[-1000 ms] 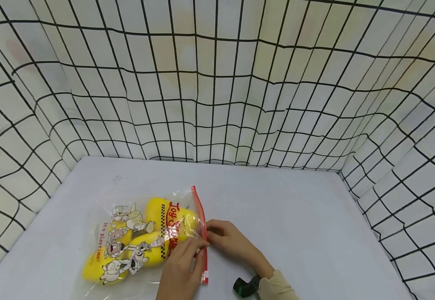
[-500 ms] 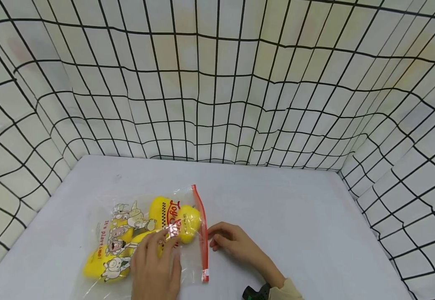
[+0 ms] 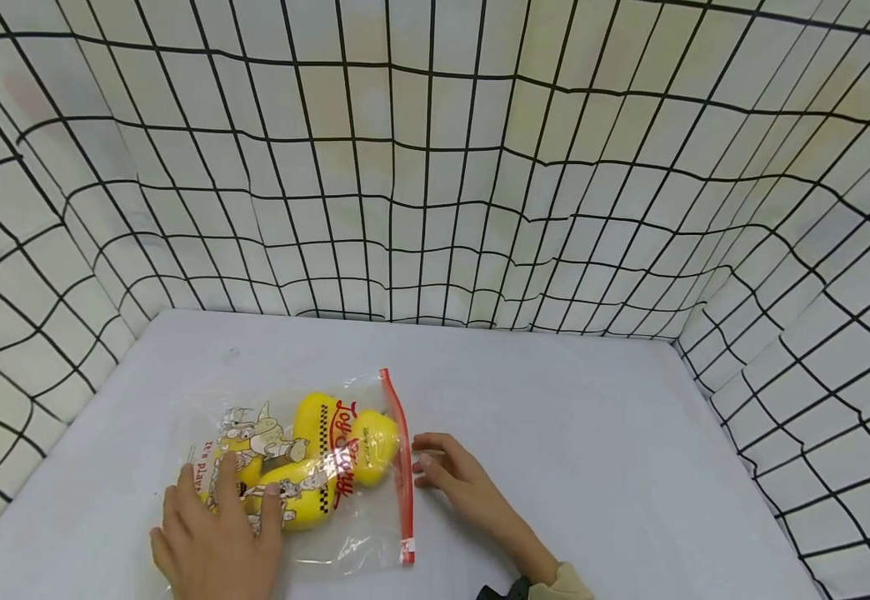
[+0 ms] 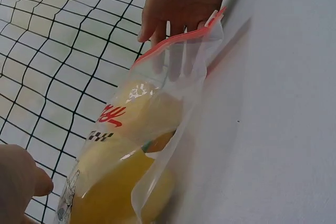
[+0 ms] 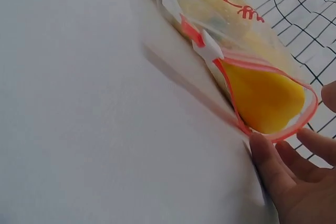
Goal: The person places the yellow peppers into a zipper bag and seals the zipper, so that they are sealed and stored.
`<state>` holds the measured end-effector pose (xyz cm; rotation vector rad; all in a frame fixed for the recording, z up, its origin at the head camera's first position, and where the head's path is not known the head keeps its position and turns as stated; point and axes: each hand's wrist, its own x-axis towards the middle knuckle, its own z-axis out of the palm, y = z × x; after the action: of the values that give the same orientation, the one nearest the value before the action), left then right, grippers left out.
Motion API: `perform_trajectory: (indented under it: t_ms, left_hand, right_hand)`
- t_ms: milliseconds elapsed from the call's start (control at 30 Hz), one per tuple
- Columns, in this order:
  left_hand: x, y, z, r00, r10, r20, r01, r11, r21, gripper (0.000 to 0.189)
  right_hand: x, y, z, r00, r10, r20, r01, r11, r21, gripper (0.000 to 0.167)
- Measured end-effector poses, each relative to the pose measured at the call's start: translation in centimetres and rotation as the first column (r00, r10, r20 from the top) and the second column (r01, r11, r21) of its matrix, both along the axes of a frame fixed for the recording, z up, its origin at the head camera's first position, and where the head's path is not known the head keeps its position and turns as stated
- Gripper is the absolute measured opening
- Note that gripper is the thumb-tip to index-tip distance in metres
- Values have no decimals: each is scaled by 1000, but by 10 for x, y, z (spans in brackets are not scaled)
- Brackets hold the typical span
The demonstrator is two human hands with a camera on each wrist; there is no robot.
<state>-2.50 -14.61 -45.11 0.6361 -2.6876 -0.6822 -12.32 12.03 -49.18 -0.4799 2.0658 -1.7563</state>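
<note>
A clear zip bag (image 3: 371, 533) with red print and cartoon figures lies on the table, holding several smooth, rounded yellow things (image 3: 375, 442). Over its lower left part my left hand (image 3: 217, 537) spreads its fingers, the fingertips on the printed plastic. My right hand (image 3: 468, 487) is at the red zip edge (image 3: 406, 492), with loosely bent fingers. In the right wrist view the bag's mouth gapes, showing one yellow thing (image 5: 265, 98) inside; the right fingertips are at the lower rim. The left wrist view shows right fingers through the clear plastic.
A white table (image 3: 592, 450) carries the bag. Black netting (image 3: 465, 179) over white walls encloses the back and both sides. A dark wrist strap (image 3: 506, 590) shows by the right sleeve (image 3: 564, 585) at the front.
My left hand has left the zip edge and slid left across the bag to its lower left part. My right hand stays by the zip edge, its fingers a little more spread.
</note>
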Motion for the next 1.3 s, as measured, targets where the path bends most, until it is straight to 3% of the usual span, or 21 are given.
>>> perform_trajectory:
  t_ms: [133,367,567,733,833,1033,1200,1300]
  left_hand:
    - [-6,-7,-4,996,-37,79,34,999,37,68]
    - [-17,-6,-10,981,-188,37,187,982,28,65]
    - [-26,1,-8,931,-365,-24,366,930,21,62]
    - [-31,3,-4,885,-464,-27,465,886,7,61]
    - [-32,2,-2,867,-498,-28,498,867,-20,61]
    - [-33,-5,-6,838,-533,-121,525,846,-94,56]
    - [-33,-9,-7,836,-525,-159,511,851,-123,53]
    - [-33,-13,-7,847,-507,-156,493,861,-121,53]
  right_hand:
    - [-1,-4,-1,999,-31,-19,30,1000,-4,44]
    - [-2,-1,1,996,-79,-38,80,996,30,47]
    - [-3,8,3,989,-139,-52,143,986,86,51]
    - [-5,14,1,980,-191,-62,196,976,97,51]
    - [-7,15,0,975,-217,-49,221,972,77,51]
    - [-7,15,-4,968,-250,-31,251,967,44,55]
    - [-6,12,-6,963,-269,-22,270,963,9,51]
    - [-5,11,-8,957,-287,-26,287,958,-18,42]
